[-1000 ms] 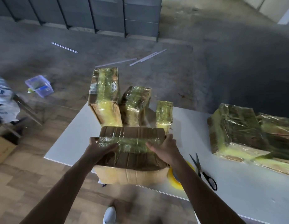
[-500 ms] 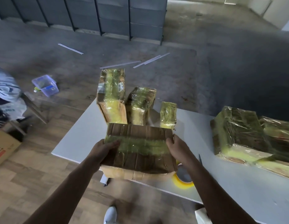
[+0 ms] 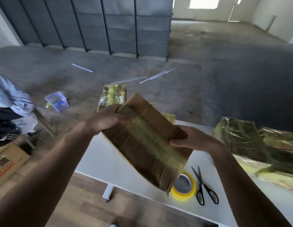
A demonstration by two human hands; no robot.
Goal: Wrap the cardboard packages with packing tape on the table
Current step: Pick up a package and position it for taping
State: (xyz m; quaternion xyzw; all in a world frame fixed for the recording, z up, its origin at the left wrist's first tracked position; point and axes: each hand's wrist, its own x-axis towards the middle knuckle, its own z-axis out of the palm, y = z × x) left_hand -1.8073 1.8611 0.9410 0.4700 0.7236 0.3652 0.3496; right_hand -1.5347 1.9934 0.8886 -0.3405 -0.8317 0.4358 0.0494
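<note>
Daylight enters from bright, blown-out windows (image 3: 204,3) at upper right. The foreground is dim, motion-blurred, and edges bow.

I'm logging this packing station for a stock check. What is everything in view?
cardboard package: one, brown with yellowish tape band, held tilted above the table
wrapped packages: at least two, yellow-green, table's right side
upright wrapped package: one, yellowish, behind the held one
tape roll: one, yellow, on table, partly hidden by the held package
scissors: one pair, black, right of the tape roll
table: one, white, below the hands
plastic container: one, bluish clear, floor at left
cardboard box: one, brown with orange print, far left floor
strips: several, white, floor beyond table
left hand: one, grips the package's left edge
right hand: one, grips its right edge
</note>
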